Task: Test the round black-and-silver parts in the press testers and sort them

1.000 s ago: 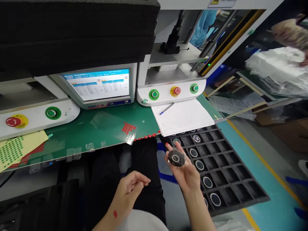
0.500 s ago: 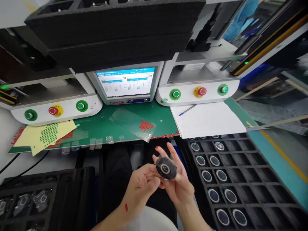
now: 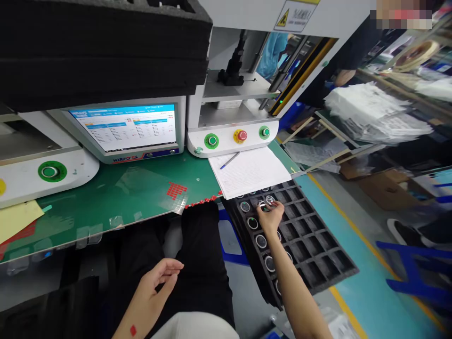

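Green bench top (image 3: 116, 197) carries a white lined paper sheet (image 3: 252, 172) with a blue pen (image 3: 230, 160) on it, a clear film of red stickers (image 3: 165, 188) and a yellow sheet (image 3: 17, 217).

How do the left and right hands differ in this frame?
The left hand is empty; the right hand touches a round part. The left hand lies near the lap, fingers loosely curled; the right hand is stretched out over the black tray. Both are bare.

Black tray (image 3: 318, 245) — green mat (image 3: 116, 197)
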Tool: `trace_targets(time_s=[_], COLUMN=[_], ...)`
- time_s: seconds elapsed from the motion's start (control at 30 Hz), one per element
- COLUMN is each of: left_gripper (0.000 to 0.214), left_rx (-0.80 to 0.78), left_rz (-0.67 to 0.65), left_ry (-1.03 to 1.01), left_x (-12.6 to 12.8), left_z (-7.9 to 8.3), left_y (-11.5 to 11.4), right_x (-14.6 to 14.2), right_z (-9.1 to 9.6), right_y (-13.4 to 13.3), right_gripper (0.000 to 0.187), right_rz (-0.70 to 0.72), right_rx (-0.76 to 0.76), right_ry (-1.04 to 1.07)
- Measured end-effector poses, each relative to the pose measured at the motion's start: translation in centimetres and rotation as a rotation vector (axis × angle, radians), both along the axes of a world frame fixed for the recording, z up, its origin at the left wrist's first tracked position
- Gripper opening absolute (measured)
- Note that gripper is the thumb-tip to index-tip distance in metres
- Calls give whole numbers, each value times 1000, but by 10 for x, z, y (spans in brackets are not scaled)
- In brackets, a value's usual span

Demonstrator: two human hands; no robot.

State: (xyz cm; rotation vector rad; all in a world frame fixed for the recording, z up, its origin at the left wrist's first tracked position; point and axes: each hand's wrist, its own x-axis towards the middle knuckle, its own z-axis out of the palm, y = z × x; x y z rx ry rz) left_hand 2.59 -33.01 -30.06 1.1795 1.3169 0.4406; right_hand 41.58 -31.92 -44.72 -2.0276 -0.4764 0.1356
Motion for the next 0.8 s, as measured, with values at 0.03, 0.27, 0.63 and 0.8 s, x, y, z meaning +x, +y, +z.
trace_targets(time_s=[0.03, 0.27, 0.63, 0.8], left_gripper=[26, 25, 35, 33], left_rx=[9, 54, 24, 103], left_rz=[-7, -141, -394, -258], left_ry=[15, 84, 224, 267], left_x=[1, 4, -10, -9], left_z=[1, -3, -21, -20], left_y=[0, 6, 11, 2], right_x=[8, 23, 34, 33], right_z=[-7, -37, -38, -39], right_y=[5, 14, 34, 63], right_gripper=[35, 36, 37, 39], right_rz=[8, 76, 124, 175], right_rx=[-39, -245, -276, -291], right_ry=[-30, -152, -287, -301])
